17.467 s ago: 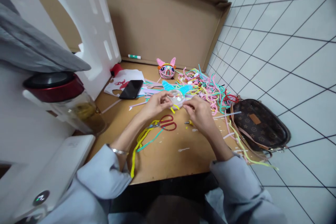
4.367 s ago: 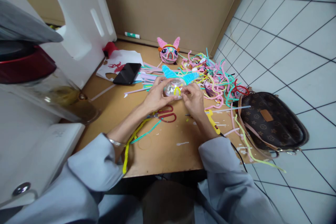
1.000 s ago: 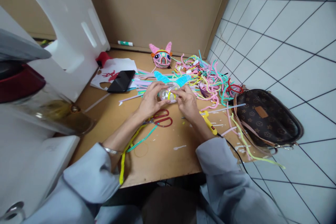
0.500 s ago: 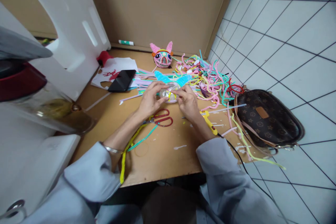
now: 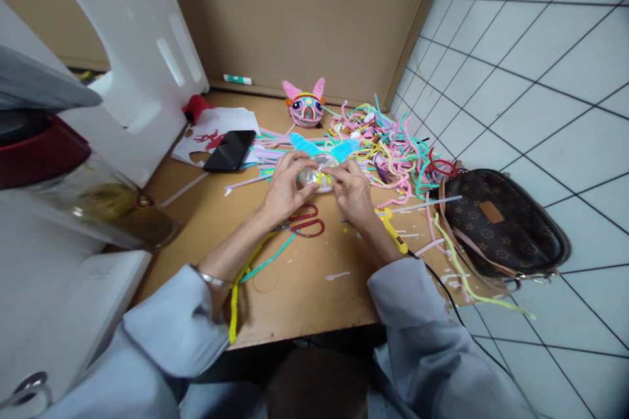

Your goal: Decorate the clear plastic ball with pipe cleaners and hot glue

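Note:
Between my hands is a clear round ornament (image 5: 310,176) with two blue fuzzy ears (image 5: 346,150) at its far side and a small yellow piece on its face. My left hand (image 5: 287,186) is closed around the ornament's left side. At its right side, the bent fingers of my right hand (image 5: 352,190) press on the front near the yellow piece. Red-handled scissors (image 5: 309,234) lie just below my left hand, their blades partly hidden. A yellow glue gun (image 5: 393,232) rests right of my right wrist, its cord trailing toward the front.
A finished pink-eared ornament (image 5: 305,109) stands at the back. Tangled pipe cleaners (image 5: 388,150) spread to the right, beside a brown patterned bag (image 5: 506,222). A black phone (image 5: 230,150) lies on paper at left. A clear-bodied container (image 5: 98,203) stands near my left arm.
The ornament stays between my hands. My fingers shift only slightly against its front; the view moves a little.

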A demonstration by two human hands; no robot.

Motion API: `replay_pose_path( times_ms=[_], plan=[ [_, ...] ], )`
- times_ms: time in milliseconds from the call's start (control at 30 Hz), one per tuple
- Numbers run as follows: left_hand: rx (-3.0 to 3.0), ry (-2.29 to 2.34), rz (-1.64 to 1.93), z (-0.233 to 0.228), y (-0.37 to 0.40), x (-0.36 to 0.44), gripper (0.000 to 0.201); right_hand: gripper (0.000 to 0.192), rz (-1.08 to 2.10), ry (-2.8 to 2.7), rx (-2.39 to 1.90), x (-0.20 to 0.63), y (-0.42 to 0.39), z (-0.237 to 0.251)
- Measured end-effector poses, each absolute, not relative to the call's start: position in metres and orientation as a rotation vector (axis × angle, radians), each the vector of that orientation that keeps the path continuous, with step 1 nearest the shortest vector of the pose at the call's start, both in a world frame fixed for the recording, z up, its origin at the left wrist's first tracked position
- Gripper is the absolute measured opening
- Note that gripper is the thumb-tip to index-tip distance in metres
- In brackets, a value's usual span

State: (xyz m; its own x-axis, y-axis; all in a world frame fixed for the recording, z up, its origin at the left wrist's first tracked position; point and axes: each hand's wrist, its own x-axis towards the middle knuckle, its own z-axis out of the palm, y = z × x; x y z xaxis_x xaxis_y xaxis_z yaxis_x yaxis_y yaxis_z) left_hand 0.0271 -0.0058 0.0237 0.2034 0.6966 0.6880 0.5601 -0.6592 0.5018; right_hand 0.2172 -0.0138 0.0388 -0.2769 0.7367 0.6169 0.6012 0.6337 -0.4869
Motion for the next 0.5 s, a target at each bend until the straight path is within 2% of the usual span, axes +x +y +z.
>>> replay_pose_path(
  times_ms=[167, 367, 500],
  plan=[
    [2.324, 1.193, 1.42, 0.0248, -0.0062, 0.0272, 0.033, 0.049, 0.197, -1.941, -1.041, 0.2164, -0.016, 0.0404],
    [2.323, 1.224, 1.4, 0.0273, -0.0076, 0.0292, 0.028, 0.03, 0.195, -1.929, -1.052, 0.2155, -0.0182, 0.0427],
    [2.326, 1.219, 1.411, 0.0259, -0.0075, 0.0293, 0.025, 0.029, 0.21, -1.927, -1.038, 0.2155, -0.0181, 0.0421]
  ],
)
